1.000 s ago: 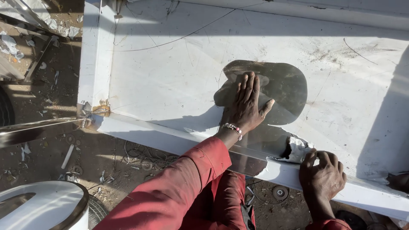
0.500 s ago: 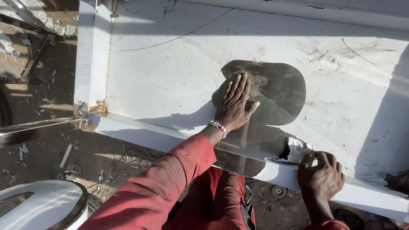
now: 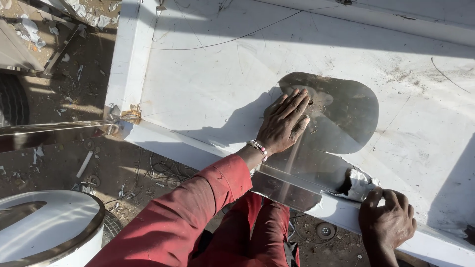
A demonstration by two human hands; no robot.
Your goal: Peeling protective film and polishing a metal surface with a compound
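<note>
A big white film-covered metal panel [image 3: 208,84] lies flat before me. In its middle the film is gone, leaving a rounded patch of bare shiny metal [image 3: 346,113]. My left hand [image 3: 284,121], on a red-sleeved arm with a bead bracelet, rests flat on the patch's left edge, fingers straight and close together, holding nothing. My right hand [image 3: 388,222] is curled over the panel's front rim [image 3: 173,141], its fingertips beside the torn, crumpled white film [image 3: 361,185] at the rim.
A shiny metal strip [image 3: 49,133] juts left from the panel's corner. A round white drum with a metal rim [image 3: 49,227] stands at the lower left, a tyre [image 3: 12,101] at the far left. Scraps and wire litter the dirt ground [image 3: 148,173].
My left hand's fingers, spread a second ago, have drawn together on the bare patch. My right hand has stayed on the rim by the torn film.
</note>
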